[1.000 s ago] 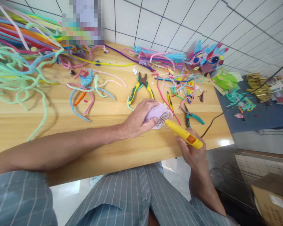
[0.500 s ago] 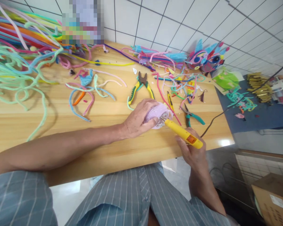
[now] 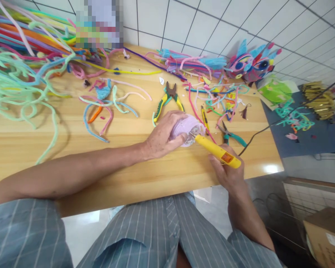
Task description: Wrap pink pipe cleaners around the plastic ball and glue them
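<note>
My left hand (image 3: 163, 134) is closed around a rounded lilac piece (image 3: 184, 124), which looks wrapped in pipe cleaner, with clear shiny plastic showing at its open right end. In my right hand (image 3: 230, 173) is a yellow hot glue gun (image 3: 213, 149), its metal tip at the plastic opening; whether it touches cannot be made out. Just beyond the left hand lie yellow-and-green pliers (image 3: 170, 96) with their handles spread. A yellow craft knife (image 3: 204, 118) and teal-handled pliers (image 3: 231, 136) lie to the right of the lilac piece.
Mint-green pipe cleaners (image 3: 13, 87) spread over the table's left side. A pink-and-blue bundle (image 3: 192, 63) lies along the tiled wall, near a colourful pipe-cleaner figure (image 3: 251, 65) with big eyes. A dark cord (image 3: 264, 130) crosses the right edge. A cardboard box (image 3: 328, 232) stands low right.
The view has shifted slightly, so the table things appear a little farther right. Both hands keep their hold, and the glue gun's tip stays at the lilac piece's opening.
</note>
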`<state>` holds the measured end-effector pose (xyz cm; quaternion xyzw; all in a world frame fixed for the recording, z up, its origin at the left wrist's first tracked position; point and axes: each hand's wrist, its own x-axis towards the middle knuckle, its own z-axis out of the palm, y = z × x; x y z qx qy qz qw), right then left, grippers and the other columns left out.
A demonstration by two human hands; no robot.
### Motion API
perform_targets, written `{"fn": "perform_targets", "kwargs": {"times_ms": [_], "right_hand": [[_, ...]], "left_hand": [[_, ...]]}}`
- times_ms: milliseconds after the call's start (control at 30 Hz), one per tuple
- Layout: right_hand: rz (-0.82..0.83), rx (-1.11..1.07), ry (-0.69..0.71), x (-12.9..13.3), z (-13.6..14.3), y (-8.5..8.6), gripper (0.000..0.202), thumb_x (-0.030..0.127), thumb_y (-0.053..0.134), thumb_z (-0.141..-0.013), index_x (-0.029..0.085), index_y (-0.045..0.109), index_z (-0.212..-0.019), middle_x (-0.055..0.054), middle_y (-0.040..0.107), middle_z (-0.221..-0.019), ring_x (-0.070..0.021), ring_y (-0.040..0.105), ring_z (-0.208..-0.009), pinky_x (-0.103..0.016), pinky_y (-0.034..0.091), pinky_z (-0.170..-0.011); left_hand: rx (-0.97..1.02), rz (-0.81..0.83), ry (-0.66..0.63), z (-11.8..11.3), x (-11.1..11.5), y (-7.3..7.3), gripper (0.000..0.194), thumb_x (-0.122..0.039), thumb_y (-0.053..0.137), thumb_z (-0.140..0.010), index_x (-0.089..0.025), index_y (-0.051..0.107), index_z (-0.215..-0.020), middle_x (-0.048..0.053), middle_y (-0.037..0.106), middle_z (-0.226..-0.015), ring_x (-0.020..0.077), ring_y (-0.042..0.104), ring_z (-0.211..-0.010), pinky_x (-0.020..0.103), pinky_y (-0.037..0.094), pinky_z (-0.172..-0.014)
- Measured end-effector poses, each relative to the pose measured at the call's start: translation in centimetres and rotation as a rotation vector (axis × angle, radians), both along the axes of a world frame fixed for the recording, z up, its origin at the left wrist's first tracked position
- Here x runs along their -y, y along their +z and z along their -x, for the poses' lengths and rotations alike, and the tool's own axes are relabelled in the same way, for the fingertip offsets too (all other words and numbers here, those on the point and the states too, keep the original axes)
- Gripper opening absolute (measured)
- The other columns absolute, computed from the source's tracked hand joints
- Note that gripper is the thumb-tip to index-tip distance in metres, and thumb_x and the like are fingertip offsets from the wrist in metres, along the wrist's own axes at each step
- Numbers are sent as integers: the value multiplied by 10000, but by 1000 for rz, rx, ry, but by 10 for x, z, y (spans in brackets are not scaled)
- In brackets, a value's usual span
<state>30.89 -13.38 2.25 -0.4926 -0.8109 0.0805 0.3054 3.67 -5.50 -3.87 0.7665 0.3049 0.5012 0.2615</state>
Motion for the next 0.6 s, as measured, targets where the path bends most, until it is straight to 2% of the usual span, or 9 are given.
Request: {"fn": "perform_targets", "kwargs": {"times_ms": [167,333,500,600], "right_hand": [[-67,51,110,-36,3,2,88,310,695,-1010,275,648,-1076,-25,745,-925,-220,746,-823,-341,611,-723],[2,45,144,-72,8,2,101,352,675,-1008,267,653,-1059,-40,739,-923,-236,731,-811,-379,615,-750],[-48,-39,217,-99,19,-8,96,323,704,-990,276,657,-1060,-29,742,-905,-221,719,-774,-352,590,-709],[-20,-116,206,-108,24,-17,125,370,726,-969,277,671,-1033,-31,760,-891,-224,728,-751,-358,597,-689]], "left_hand": [[24,13,90,6,-14,-5,472,-406,603,-1025,-209,530,-1448,152,626,-1449,296,603,-1390,507,496,-1213],[47,53,140,15,-25,-2,471,-381,599,-1025,-193,528,-1450,161,627,-1447,289,615,-1374,487,512,-1197],[47,49,176,22,-34,0,487,-459,593,-1049,-215,524,-1464,159,633,-1471,292,609,-1396,490,495,-1212],[77,44,189,25,-39,-1,500,-502,587,-1060,-222,526,-1470,163,627,-1481,294,604,-1412,495,489,-1222]]}}
